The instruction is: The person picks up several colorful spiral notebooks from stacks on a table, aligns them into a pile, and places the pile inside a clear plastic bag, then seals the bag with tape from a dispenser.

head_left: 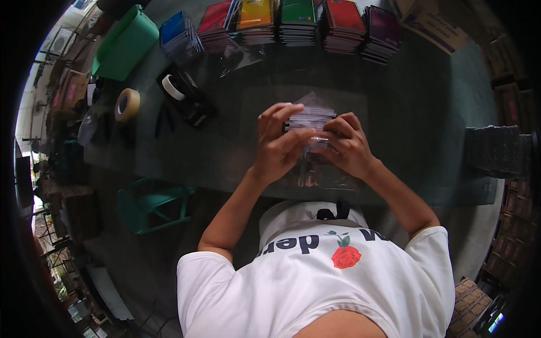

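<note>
Between my hands, at the near middle of the dark table, is a small stack of notebooks (pixel 311 117) with its layered white page edges showing. Clear plastic wrap (pixel 313 99) covers it and rises to a point on the far side. My left hand (pixel 280 138) grips the stack's left side, thumb across the near face and fingers bent over the top. On the right side, my right hand (pixel 349 145) has curled fingers pressed against the stack and the gathered plastic. More clear film (pixel 332 179) lies toward the table's near edge. The notebooks' covers are hidden.
Along the far edge stand several notebook stacks, including blue (pixel 179 32), yellow (pixel 255 14) and red (pixel 344 17), beside a green bin (pixel 127 45). A tape roll (pixel 127 105) and black tape dispenser (pixel 194 101) lie left. Dark bundles (pixel 493 151) sit right; a green stool (pixel 156 205) stands below.
</note>
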